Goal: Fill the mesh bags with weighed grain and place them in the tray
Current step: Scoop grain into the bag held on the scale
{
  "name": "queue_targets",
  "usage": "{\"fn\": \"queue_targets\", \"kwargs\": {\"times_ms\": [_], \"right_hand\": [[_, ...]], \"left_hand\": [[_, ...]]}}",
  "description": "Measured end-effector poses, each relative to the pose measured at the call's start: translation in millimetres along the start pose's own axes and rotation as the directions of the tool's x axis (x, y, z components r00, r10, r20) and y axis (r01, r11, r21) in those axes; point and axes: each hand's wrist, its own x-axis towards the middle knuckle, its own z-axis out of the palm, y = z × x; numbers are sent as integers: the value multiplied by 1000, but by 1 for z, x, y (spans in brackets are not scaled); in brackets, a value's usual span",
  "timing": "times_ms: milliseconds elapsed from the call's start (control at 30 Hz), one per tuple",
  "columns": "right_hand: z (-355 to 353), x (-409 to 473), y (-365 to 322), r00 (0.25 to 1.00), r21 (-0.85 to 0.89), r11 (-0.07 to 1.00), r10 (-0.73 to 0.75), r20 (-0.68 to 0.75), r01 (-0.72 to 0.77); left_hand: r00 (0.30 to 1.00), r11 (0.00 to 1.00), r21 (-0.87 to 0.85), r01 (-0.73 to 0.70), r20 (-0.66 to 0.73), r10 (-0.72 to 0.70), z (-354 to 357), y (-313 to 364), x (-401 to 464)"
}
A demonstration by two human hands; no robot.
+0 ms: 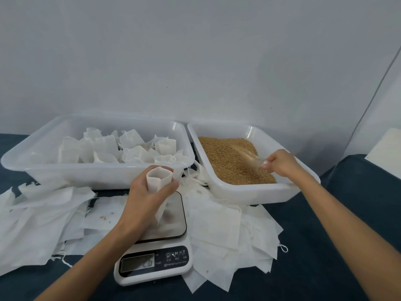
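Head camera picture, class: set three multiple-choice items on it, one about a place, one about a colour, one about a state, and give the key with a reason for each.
1. Where is the loose grain?
A. in the right-hand tray
B. on the scale platform
C. in the left-hand tray

2. What colour is the cloth under the trays?
A. red
B. dark blue
C. yellow

3. How is the mesh bag in the left hand?
A. lying flat on the pile
B. tied shut
C. held upright with its mouth open

Key:
1 A: the golden-brown grain fills the right-hand tray, where the right hand holds a clear scoop.
2 B: the cloth shows dark blue around the scale.
3 C: the left hand grips the mesh bag over the scale, mouth open at the top.
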Motion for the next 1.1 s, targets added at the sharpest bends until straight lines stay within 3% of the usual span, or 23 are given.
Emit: {"fn": "queue_targets", "kwargs": {"times_ms": [367,633,767,900,1100], "right_hand": [[-10,-30,-14,966,290,923,-256,-25,252],[-29,-79,-70,805,497,716,-591,57,490],[-34,-94,-95,722,450,667,-688,66,594],[-42,-103,-113,682,281,664,-730,46,693],[-49,-111,-129,624,166,622,-780,47,765]], "left_hand": [[1000,999,43,-17,27,15,-5,-2,-2],[998,999,33,9,61,-11,-5,0,-3],[998,1000,20,21,54,-22,-4,3,-6],[998,999,40,33,54,-35,-2,4,-9],[998,997,69,37,40,-40,-3,1,-8]]}}
